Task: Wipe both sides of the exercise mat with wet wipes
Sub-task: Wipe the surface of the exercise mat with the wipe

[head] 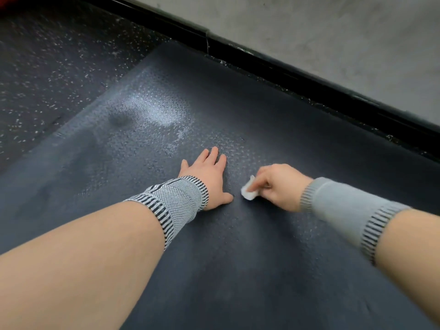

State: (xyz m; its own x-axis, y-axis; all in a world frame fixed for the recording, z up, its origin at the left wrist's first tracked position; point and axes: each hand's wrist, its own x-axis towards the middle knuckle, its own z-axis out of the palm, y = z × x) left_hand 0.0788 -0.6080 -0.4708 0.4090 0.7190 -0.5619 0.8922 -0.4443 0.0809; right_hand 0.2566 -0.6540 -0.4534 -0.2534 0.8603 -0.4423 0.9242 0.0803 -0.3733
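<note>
The wet wipe is mostly hidden, apparently bunched, under curled fingers.

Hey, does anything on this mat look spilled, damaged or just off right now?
Nothing looks damaged. The dark textured exercise mat has a shiny wet patch ahead of the flat left hand, likely wiping moisture. The right hand pinches a small crumpled white wet wipe against the mat.

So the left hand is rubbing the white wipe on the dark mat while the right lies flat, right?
Not quite: the hands are swapped. In the head view the right hand pinches the white wipe on the dark mat, while the left hand lies flat.
</note>
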